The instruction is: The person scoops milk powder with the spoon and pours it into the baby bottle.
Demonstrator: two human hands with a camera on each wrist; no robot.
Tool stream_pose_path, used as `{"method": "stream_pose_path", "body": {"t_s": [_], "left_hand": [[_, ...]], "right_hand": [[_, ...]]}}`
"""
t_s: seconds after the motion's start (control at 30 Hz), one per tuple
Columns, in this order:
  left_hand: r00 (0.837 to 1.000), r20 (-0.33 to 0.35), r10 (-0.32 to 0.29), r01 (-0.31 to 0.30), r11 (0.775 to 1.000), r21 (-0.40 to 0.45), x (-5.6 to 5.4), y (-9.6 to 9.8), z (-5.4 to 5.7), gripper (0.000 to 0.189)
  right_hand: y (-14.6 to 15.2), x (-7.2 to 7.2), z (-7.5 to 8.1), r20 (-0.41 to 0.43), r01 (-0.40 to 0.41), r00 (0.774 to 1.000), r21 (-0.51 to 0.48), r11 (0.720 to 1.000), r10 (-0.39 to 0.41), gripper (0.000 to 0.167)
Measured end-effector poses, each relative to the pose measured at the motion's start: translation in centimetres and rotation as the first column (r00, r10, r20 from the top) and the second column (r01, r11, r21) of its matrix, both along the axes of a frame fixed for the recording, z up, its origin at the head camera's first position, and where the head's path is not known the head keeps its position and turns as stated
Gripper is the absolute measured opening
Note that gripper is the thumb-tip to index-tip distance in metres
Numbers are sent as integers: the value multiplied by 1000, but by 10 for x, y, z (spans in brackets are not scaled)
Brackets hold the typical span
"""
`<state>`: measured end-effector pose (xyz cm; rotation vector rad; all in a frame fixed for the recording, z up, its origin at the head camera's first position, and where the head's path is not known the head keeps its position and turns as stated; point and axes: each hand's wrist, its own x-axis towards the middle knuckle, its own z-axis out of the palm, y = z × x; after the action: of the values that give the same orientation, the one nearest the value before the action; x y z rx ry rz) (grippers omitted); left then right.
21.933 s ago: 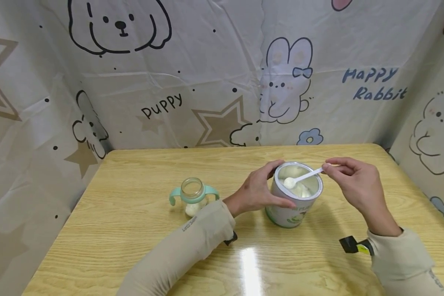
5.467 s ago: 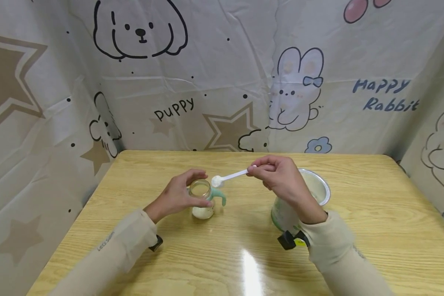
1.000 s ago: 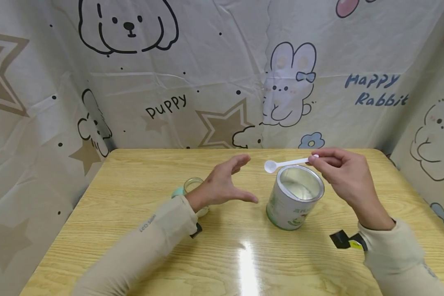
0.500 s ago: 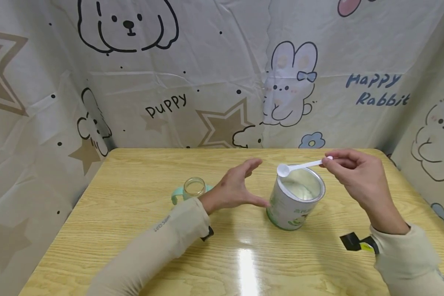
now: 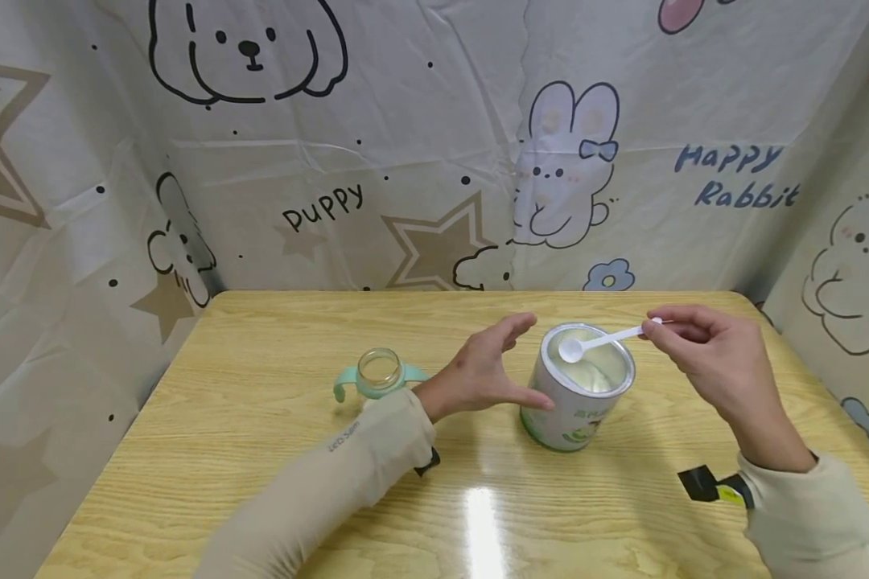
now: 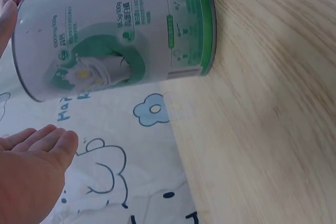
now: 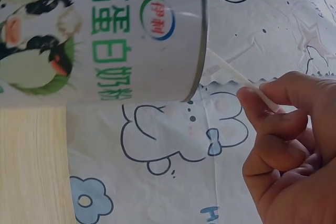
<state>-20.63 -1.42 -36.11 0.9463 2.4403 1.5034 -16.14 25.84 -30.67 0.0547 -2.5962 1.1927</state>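
My right hand pinches the handle end of a white plastic scoop between thumb and fingers. The scoop's round bowl hangs within the mouth of a milk powder can, over pale powder. This can is white with a green base band and stands upright, its top uncovered. To its left, my left hand has thumb and fingers spread, the thumb overlapping the can's front side. In the left wrist view, straight fingers lie apart from the can wall. A glass baby bottle with mint-green handles stands left, partly hidden by my left sleeve.
The wooden table has its back edge against a printed cloth with cartoon puppies, rabbits and stars. Cloth also hangs at the left and right sides. Light reflects off the table's front middle.
Over the last second my left hand moves right from beside the bottle to the can. The scoop shifts right and lowers into the can's mouth. Earlier, a powder-filled scoop was beside the bottle.
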Motion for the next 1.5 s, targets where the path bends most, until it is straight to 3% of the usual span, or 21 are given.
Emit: {"method": "stream_pose_path", "body": {"t_s": [0.27,0.43,0.67,0.87,1.0,1.3,1.5], "left_hand": [[1000,-6,-16,17,1000,13,-1,15,-4,103],[1000,-11,-27,27,999,33,-1,20,-5,102],[998,-15,-59,60,994,90,-1,26,-8,96],[999,-19,-46,48,993,104,-1,28,-9,97],[999,-7,-33,33,995,98,-1,27,-7,98],[999,26,-23,20,996,88,-1,27,-8,99],[999,4,-40,40,994,105,-2,28,-9,98]], "right_hand": [[-6,1,-8,-27,-3,1000,141,990,7,35],[-13,0,-11,-66,-16,997,232,973,32,26],[-27,-5,-14,-85,-66,992,283,957,94,16],[-39,-9,-11,-65,-118,988,286,951,142,13],[-46,-10,-5,-8,-188,980,295,937,200,12],[-49,-10,0,110,-367,930,252,895,351,5],[-38,-9,2,179,-380,919,156,912,352,11]]}}
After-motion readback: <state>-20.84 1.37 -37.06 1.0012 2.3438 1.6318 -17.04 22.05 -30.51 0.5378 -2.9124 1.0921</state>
